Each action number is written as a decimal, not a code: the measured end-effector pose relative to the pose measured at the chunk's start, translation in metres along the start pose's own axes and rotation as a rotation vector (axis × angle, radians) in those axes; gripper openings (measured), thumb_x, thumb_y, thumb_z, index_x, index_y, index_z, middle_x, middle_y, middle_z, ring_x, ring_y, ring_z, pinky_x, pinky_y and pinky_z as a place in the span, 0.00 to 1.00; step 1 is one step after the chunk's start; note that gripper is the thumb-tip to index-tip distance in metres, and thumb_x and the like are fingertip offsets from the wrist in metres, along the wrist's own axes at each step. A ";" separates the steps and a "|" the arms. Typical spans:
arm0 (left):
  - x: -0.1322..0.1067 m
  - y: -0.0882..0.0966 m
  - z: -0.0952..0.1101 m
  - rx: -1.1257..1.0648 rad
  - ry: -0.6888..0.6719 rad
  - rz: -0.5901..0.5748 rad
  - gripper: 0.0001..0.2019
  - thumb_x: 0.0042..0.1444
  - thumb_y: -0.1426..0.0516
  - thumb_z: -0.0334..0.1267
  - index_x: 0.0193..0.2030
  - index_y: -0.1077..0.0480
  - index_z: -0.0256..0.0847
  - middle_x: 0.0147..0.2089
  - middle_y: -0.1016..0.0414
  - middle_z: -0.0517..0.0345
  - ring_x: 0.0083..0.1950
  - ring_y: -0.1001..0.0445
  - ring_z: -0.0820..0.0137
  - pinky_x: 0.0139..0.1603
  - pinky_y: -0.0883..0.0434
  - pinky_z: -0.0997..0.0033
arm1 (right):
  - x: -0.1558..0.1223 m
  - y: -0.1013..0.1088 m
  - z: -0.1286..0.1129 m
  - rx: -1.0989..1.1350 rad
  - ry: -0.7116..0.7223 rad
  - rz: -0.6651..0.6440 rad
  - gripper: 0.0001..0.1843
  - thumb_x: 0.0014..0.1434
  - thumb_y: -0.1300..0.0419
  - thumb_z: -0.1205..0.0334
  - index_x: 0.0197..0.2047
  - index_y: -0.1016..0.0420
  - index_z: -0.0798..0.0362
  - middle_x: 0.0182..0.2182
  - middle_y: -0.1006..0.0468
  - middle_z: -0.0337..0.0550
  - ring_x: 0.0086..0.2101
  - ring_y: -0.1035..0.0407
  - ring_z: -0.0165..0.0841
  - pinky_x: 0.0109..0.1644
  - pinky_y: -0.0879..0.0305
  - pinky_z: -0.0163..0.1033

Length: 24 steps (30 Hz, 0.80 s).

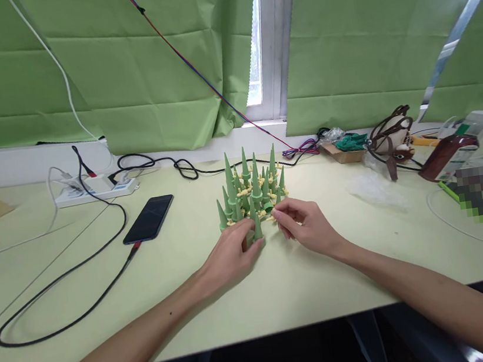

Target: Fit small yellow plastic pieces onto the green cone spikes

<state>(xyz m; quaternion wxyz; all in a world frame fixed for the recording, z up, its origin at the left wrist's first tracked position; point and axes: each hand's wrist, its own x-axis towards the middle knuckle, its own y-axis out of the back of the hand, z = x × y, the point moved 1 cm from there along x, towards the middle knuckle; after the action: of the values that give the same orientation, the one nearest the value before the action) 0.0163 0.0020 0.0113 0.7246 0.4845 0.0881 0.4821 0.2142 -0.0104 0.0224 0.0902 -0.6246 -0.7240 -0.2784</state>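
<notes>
A cluster of pointed green cones (255,179), joined by small pale-yellow pegs, stands upright on the table in front of me. At its near side my left hand (231,247) is closed around the base of a front green cone (255,219), thumb on the near side and fingers partly hidden behind it. My right hand (305,225) is at the cluster's right front, thumb and forefinger pinched on a small yellow peg (269,219). The fingertips cover part of that peg, and the front cones hide much of the cluster's inside.
A black phone (148,219) lies to the left, its cable looping over the table (327,288). Behind it sits a white power strip (96,191). On the right are a plastic bag (376,190), a small cardboard box (343,152) and a dark red bottle (447,157).
</notes>
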 end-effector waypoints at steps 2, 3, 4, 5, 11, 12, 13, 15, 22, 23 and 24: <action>0.000 0.000 0.001 -0.040 0.038 -0.035 0.10 0.61 0.45 0.39 0.29 0.39 0.42 0.23 0.38 0.65 0.23 0.39 0.72 0.24 0.44 0.73 | 0.000 0.000 0.000 0.001 0.000 -0.002 0.15 0.67 0.42 0.52 0.34 0.28 0.53 0.22 0.30 0.36 0.20 0.35 0.27 0.26 0.35 0.35; 0.000 0.000 0.000 -0.068 0.065 -0.053 0.10 0.62 0.45 0.40 0.30 0.38 0.42 0.22 0.39 0.66 0.22 0.40 0.73 0.23 0.45 0.73 | 0.000 0.000 0.000 -0.001 0.000 -0.006 0.14 0.67 0.42 0.52 0.34 0.28 0.53 0.22 0.29 0.36 0.20 0.35 0.27 0.26 0.35 0.34; 0.000 0.000 0.000 -0.100 0.090 -0.067 0.09 0.62 0.45 0.41 0.31 0.37 0.42 0.21 0.39 0.66 0.21 0.40 0.73 0.22 0.46 0.73 | 0.000 0.000 0.000 -0.004 -0.001 -0.011 0.14 0.67 0.42 0.52 0.34 0.28 0.53 0.22 0.29 0.37 0.20 0.34 0.27 0.26 0.35 0.34; 0.000 0.000 0.000 -0.132 0.111 -0.075 0.10 0.62 0.45 0.42 0.32 0.37 0.42 0.21 0.39 0.66 0.21 0.41 0.73 0.21 0.47 0.74 | 0.000 0.000 0.001 -0.007 -0.002 -0.016 0.14 0.67 0.42 0.53 0.34 0.28 0.53 0.23 0.29 0.37 0.20 0.34 0.27 0.26 0.35 0.34; 0.002 0.003 -0.003 -0.377 0.155 -0.067 0.12 0.64 0.46 0.47 0.34 0.34 0.41 0.21 0.40 0.66 0.19 0.41 0.75 0.18 0.46 0.74 | 0.000 -0.001 0.005 -0.008 0.001 -0.013 0.12 0.67 0.42 0.54 0.35 0.27 0.53 0.24 0.27 0.37 0.20 0.33 0.27 0.26 0.35 0.34; 0.003 0.004 -0.002 -0.424 0.163 -0.073 0.13 0.64 0.46 0.48 0.35 0.34 0.41 0.21 0.40 0.66 0.18 0.41 0.75 0.18 0.46 0.74 | 0.000 -0.001 0.006 -0.003 -0.001 -0.012 0.12 0.67 0.42 0.55 0.35 0.27 0.53 0.24 0.27 0.37 0.20 0.34 0.27 0.26 0.35 0.34; 0.003 0.004 -0.002 -0.467 0.176 -0.082 0.13 0.64 0.46 0.49 0.35 0.34 0.41 0.20 0.40 0.66 0.18 0.41 0.76 0.17 0.46 0.74 | 0.000 0.000 0.006 0.004 -0.003 -0.012 0.12 0.67 0.42 0.55 0.35 0.27 0.53 0.24 0.27 0.37 0.20 0.34 0.27 0.26 0.35 0.34; 0.003 0.005 -0.001 -0.542 0.212 -0.100 0.15 0.64 0.46 0.51 0.33 0.37 0.42 0.18 0.42 0.68 0.16 0.43 0.77 0.17 0.46 0.75 | 0.000 0.000 0.007 0.024 -0.010 -0.012 0.11 0.67 0.41 0.56 0.36 0.27 0.53 0.24 0.27 0.37 0.20 0.33 0.27 0.26 0.35 0.34; 0.007 0.008 0.002 -0.760 0.280 -0.083 0.19 0.64 0.46 0.53 0.32 0.39 0.40 0.22 0.42 0.68 0.18 0.37 0.78 0.17 0.42 0.78 | -0.001 0.000 0.006 0.093 -0.003 0.001 0.09 0.65 0.39 0.57 0.35 0.26 0.53 0.24 0.27 0.37 0.20 0.33 0.26 0.25 0.34 0.33; 0.007 0.008 0.002 -0.805 0.284 -0.081 0.18 0.64 0.45 0.53 0.33 0.39 0.40 0.24 0.42 0.67 0.18 0.36 0.78 0.17 0.42 0.77 | -0.001 0.000 0.006 0.097 0.001 0.002 0.09 0.64 0.38 0.57 0.35 0.26 0.53 0.24 0.27 0.36 0.20 0.33 0.26 0.25 0.34 0.33; 0.007 0.008 0.002 -0.849 0.283 -0.081 0.18 0.64 0.45 0.53 0.33 0.38 0.40 0.24 0.41 0.67 0.18 0.35 0.77 0.16 0.41 0.77 | -0.002 0.000 0.005 0.100 0.005 0.002 0.08 0.64 0.38 0.58 0.35 0.26 0.53 0.24 0.27 0.36 0.20 0.33 0.26 0.25 0.34 0.33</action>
<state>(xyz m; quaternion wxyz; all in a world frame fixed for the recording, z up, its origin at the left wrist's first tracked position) 0.0163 0.0074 0.0208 0.8583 0.0693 -0.0004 0.5085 0.2157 -0.0091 0.0172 0.1233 -0.6192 -0.7363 -0.2433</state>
